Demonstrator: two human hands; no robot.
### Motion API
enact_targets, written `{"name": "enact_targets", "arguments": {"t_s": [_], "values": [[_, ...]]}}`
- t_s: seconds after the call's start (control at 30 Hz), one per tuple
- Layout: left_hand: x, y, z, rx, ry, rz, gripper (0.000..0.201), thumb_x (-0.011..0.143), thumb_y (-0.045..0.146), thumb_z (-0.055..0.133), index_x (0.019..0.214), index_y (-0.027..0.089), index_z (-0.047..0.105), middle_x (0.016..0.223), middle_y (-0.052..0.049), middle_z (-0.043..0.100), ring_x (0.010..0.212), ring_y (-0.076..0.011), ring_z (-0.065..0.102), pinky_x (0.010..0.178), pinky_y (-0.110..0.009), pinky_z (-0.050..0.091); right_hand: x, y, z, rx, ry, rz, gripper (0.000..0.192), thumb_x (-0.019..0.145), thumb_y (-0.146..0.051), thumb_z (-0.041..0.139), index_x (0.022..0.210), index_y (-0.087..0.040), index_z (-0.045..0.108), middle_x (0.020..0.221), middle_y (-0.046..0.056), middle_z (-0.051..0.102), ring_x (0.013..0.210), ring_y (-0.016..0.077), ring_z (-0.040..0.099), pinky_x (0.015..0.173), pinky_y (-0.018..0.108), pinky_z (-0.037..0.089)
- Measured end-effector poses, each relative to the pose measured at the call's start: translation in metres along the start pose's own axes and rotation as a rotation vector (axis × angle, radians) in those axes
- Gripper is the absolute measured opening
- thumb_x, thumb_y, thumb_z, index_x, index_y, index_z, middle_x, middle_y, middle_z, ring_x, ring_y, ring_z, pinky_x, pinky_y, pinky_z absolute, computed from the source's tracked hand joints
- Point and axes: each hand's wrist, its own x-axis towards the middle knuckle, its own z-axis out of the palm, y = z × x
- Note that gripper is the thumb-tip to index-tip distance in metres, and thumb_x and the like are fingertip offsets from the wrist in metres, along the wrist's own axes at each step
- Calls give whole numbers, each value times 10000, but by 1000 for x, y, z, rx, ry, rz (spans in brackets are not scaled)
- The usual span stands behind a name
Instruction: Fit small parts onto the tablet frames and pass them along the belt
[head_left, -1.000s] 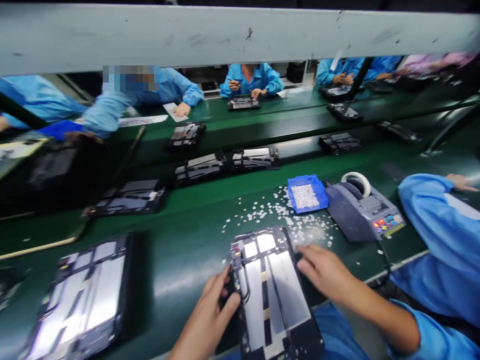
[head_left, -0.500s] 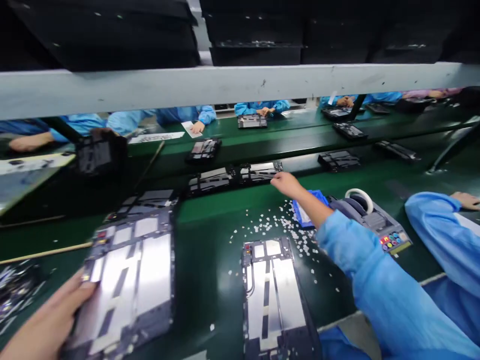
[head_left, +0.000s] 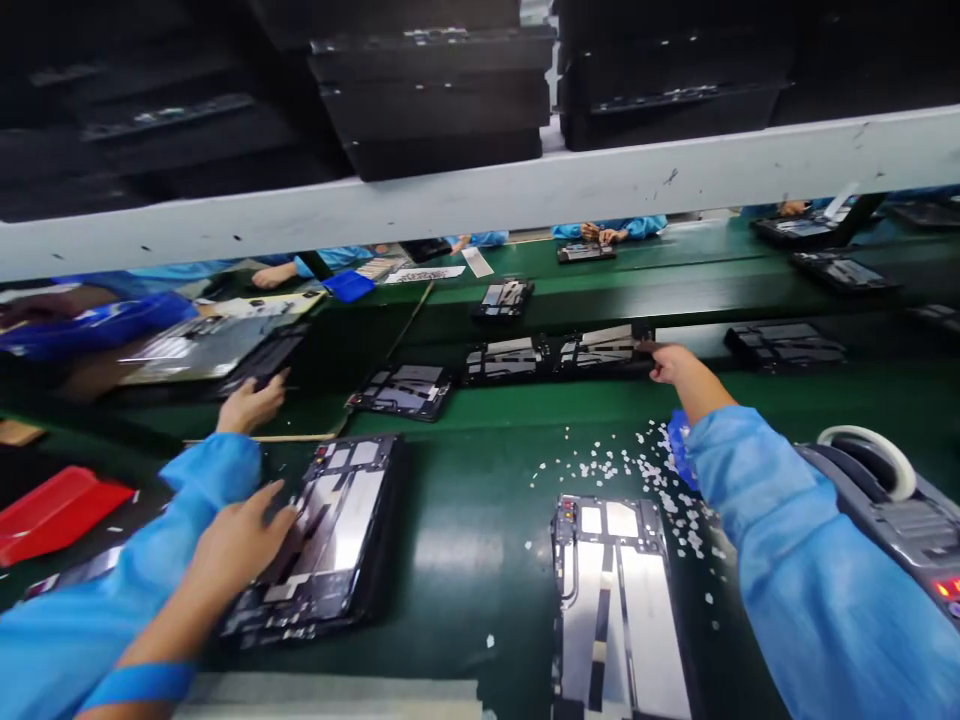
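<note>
Head view: left hand and right hand held well apart over a green bench.

Lower left of the frame, the left hand, fingers loosely spread and nothing visible in its grasp, lies at the left edge of the left device; contact cannot be told. Right of centre, the right hand has its fingers curled at the right end of the far device; whether they pinch it cannot be told. The near device lies flat at lower right of centre, beside scattered white chips. The right sleeve partly hides a blue tray; a tape dispenser stands at the right edge. Above the left hand, a co-worker's hand reaches inward.
</note>
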Motion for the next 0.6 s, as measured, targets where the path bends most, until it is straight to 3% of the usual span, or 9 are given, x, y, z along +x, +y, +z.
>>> {"name": "enact_targets", "arguments": {"t_s": [0.1,0.17,0.27,0.37,0.47,0.57,0.6], "values": [[-17,22,27,-130,-119,-37,331,849,335,687,1147,192,671,978,-31,705,945,-258,668,848,-373,555,-29,-7,-10,139,-25,54,164,988,-284,634,1062,-137,639,920,28,669,701,117,624,587,237,532],[-48,55,52,-431,-333,-83,524,836,426,685,1296,189,605,1085,-65,710,902,-231,667,746,-325,547,-67,1,-14,223,-60,32,86,942,-236,634,948,-152,620,786,-1,644,593,96,564,483,194,438],[-103,113,92,-915,-695,-224,767,769,554,768,1388,170,526,1269,-167,684,939,-250,701,747,-354,567,-153,35,-16,312,-148,-9,117,864,-263,660,929,-171,630,827,28,691,635,134,601,481,219,450],[-147,156,123,-1182,-835,-275,757,778,566,785,1383,199,515,1317,-184,669,1030,-281,709,829,-401,580,-250,91,-19,504,-267,-78,323,840,-379,691,1101,-196,639,1051,78,726,791,185,657,561,260,509],[-170,167,135,-1216,-807,-239,624,800,560,753,1281,196,595,1216,-138,723,984,-279,709,791,-380,580,-326,153,-38,446,-424,-85,504,867,-556,701,1252,-244,614,1131,94,715,952,237,669,770,356,562],[-180,155,130,-1077,-934,-161,550,793,512,755,1233,196,657,1156,-115,750,1028,-305,696,843,-400,574,-364,203,-78,254,-735,-25,687,735,-786,719,1154,-244,677,882,75,707,738,226,650,682,347,539],[-182,149,128,-1012,-1006,-112,527,802,496,747,1232,201,668,1164,-113,749,1066,-310,687,892,-413,564,-369,215,-92,239,-749,-5,764,692,-839,707,1181,-253,670,892,74,695,728,220,642,680,341,533]]}}
